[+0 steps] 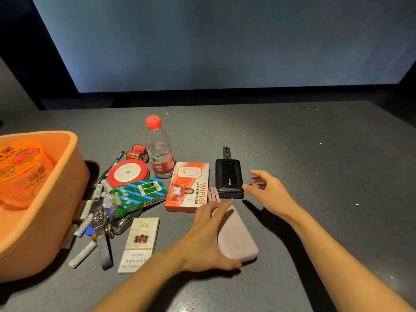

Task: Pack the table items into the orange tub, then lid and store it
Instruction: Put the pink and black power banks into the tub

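Note:
The orange tub (74,176) stands at the left edge with an orange-lidded noodle cup (21,167) inside. My left hand (209,235) lies spread over the left side of a pink power bank (238,239), thumb at its near corner. Just right of a black power bank (228,179), my right hand (267,192) hovers with fingers relaxed and holds nothing. Between the tub and my hands lie an orange WiFi box (189,188), a water bottle (159,152), a green box (144,192), a cigarette pack (139,242), a red tape roll (128,173), keys (103,224) and several batteries (85,224).
A pen (112,163) and two red batteries (137,153) lie behind the tape roll. The dark grey table (315,143) stretches bare to the right and far side. A large dim screen (225,41) rises behind the table's back edge.

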Motion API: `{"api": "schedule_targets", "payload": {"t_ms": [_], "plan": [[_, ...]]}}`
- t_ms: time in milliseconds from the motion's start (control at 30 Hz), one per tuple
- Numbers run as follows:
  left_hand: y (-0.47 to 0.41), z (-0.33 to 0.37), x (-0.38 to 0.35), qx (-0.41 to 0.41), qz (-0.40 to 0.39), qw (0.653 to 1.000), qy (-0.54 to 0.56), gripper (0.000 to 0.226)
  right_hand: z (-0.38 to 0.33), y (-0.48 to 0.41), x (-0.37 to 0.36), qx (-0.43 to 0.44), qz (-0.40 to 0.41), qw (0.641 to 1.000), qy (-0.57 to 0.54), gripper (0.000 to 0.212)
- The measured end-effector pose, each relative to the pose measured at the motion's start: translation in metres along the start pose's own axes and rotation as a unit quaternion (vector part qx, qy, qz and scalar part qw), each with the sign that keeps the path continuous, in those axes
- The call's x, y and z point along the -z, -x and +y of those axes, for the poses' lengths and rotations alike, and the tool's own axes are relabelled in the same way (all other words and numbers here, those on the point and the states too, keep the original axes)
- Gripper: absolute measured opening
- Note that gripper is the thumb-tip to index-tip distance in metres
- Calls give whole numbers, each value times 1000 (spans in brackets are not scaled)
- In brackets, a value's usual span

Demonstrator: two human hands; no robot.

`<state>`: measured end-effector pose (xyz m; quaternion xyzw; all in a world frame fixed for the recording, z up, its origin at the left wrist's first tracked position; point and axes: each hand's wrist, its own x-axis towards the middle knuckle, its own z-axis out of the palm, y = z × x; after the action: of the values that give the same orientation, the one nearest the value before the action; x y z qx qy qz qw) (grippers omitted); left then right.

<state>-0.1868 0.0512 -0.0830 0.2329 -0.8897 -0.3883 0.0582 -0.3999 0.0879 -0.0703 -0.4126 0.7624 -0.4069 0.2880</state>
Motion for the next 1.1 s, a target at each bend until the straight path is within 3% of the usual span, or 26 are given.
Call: {"api": "schedule_targets", "payload": {"t_ms": [200, 467, 700, 800, 867, 1000, 1100], "plan": [[2, -1, -1, -4, 25, 999, 23, 118, -5, 10, -13, -46, -31, 997, -59, 53], [2, 0, -8, 0, 99, 989, 109, 124, -15, 22, -19, -163, -96, 964, -187, 47], [-10, 3, -8, 54, 187, 950, 245, 114, -32, 26, -18, -136, -125, 962, -200, 26], [-15, -1, -2, 96, 230, 910, 332, 82, -40, 22, -19, -120, -107, 959, -234, 28], [-17, -2, 3, 103, 224, 901, 357, 68, -48, 20, -21, -108, -103, 961, -234, 30], [-19, -5, 18, 92, 207, 896, 381, 72, -59, 12, -27, -89, -103, 962, -238, 26], [-19, -14, 39, 84, 216, 896, 380, 65, -56, 0, -34, -31, -17, 990, -140, 31]]}}
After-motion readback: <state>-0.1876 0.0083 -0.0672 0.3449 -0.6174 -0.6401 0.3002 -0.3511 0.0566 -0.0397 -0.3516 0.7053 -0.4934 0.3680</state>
